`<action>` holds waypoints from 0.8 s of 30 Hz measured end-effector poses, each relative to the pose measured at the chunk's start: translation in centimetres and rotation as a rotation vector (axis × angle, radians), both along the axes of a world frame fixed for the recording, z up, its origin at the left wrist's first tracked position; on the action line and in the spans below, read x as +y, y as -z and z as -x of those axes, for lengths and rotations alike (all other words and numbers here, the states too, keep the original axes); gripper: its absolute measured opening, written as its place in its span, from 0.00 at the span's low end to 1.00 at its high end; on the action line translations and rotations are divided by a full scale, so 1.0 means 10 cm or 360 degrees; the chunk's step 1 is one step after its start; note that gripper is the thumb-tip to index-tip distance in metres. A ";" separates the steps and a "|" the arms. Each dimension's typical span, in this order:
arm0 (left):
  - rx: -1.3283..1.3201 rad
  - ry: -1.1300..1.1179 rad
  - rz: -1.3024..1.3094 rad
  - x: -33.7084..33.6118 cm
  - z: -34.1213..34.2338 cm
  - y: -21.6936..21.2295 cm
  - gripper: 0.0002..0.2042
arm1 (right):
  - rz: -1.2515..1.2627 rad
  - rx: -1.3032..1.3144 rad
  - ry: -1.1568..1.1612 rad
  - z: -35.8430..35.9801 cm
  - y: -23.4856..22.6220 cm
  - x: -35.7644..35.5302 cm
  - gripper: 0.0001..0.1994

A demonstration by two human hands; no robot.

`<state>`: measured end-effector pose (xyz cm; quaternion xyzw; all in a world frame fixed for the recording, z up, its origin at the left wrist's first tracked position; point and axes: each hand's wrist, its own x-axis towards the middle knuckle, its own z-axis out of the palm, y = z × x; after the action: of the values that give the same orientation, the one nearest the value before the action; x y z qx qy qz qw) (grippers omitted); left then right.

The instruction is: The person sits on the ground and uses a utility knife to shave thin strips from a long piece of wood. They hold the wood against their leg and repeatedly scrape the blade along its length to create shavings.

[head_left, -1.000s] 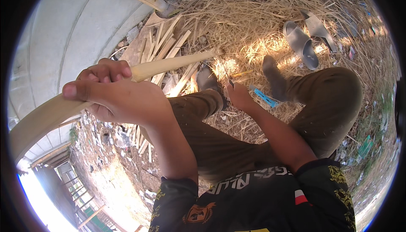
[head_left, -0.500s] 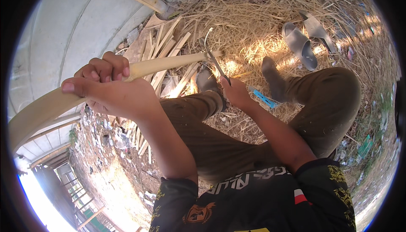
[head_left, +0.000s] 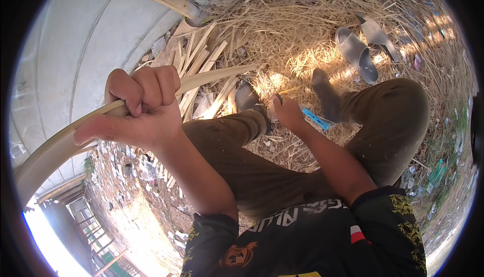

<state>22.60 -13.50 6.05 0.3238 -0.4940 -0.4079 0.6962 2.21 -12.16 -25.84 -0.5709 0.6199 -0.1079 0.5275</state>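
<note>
The person wears a black short-sleeved shirt [head_left: 322,241] with yellow leaf-like patterning on the sleeves, pale lettering curving across the chest, a small red and white patch on the right side and an orange emblem on the left. Below it are loose olive-brown trousers [head_left: 312,156], dusted with pale flecks, and grey socks [head_left: 325,93] cover both feet. Both forearms are bare from the sleeve hems down, and the left hand [head_left: 138,110] and right hand [head_left: 289,114] wear no gloves.
</note>
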 end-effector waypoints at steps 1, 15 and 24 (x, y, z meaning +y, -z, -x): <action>0.0008 0.0092 0.0011 -0.01 -0.01 0.00 0.41 | 0.0054 -0.0027 0.0040 -0.10 -0.03 0.02 0.32; -0.0170 0.0883 0.0398 -0.16 -0.29 0.07 0.39 | 0.0286 -0.0303 -0.0081 -0.14 -0.51 -0.07 0.31; -0.0201 0.0940 0.0278 -0.16 -0.33 0.05 0.38 | -0.0230 -0.0096 0.0003 0.00 0.09 0.00 0.33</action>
<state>25.86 -15.14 5.55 0.1300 -0.6420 -0.5277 0.5408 2.18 -12.17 -26.77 -0.5271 0.6105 -0.0805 0.5856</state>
